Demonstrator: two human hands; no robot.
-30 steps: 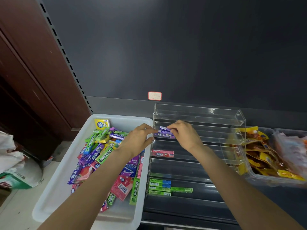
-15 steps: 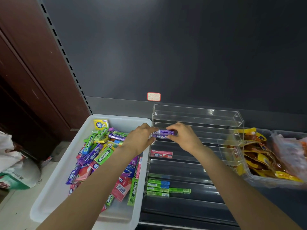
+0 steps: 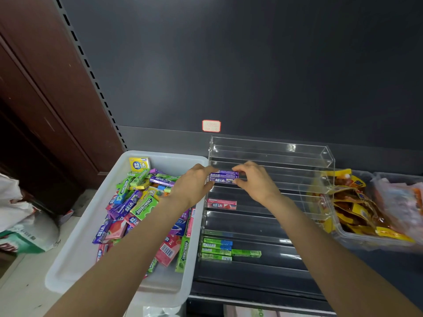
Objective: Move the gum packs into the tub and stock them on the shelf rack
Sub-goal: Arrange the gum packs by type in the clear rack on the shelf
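Occupying the lower left of the frame, a white plastic tub (image 3: pixel 75 245), rectangular with rounded corners, is holding a loose heap of glossy gum packs (image 3: pixel 142 207) in green, purple, pink and yellow. Standing just right of it at centre, a clear acrylic shelf rack (image 3: pixel 274 154) is rising in stepped tiers; green packs (image 3: pixel 217 249) are lying on a low tier and a pink pack (image 3: pixel 221 204) on a middle one. Sitting at the right edge, a transparent bin (image 3: pixel 357 239) is holding crinkled yellow snack bags. At centre, the left hand (image 3: pixel 194 183) and right hand (image 3: pixel 254 181) are pinching opposite ends of slim purple packs (image 3: pixel 224 176) on an upper tier.
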